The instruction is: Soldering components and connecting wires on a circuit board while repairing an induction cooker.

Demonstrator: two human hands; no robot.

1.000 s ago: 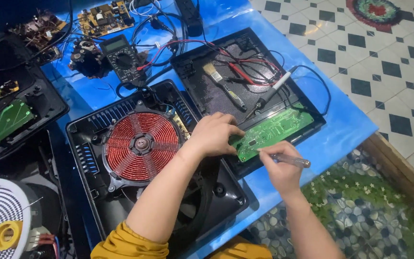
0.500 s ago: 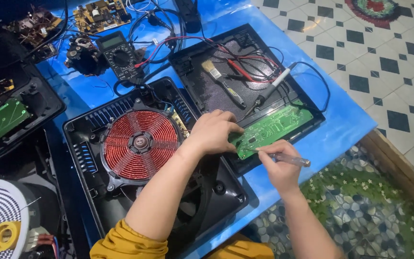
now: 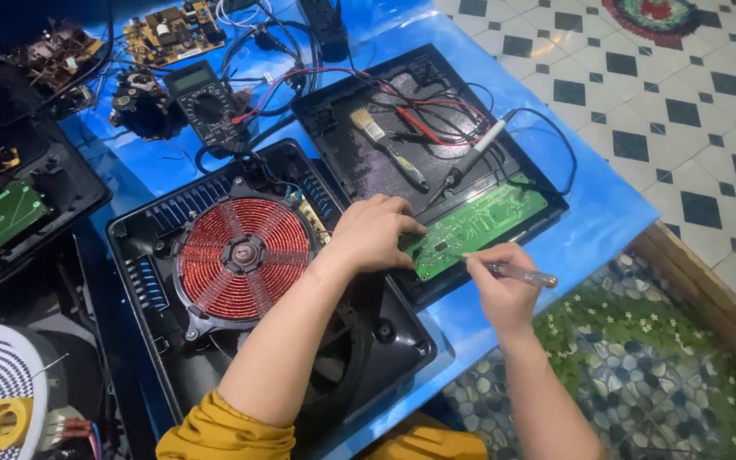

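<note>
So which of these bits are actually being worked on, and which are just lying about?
In use:
left hand steadying the green board
right hand holding a clear-handled tool over that board

Lying about:
brush
soldering iron
multimeter
red coil
yellow board

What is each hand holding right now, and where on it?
The right hand pinches a clear-handled tool near its working end. The left hand holds nothing; its fingertips press the near end of the green circuit board.
</note>
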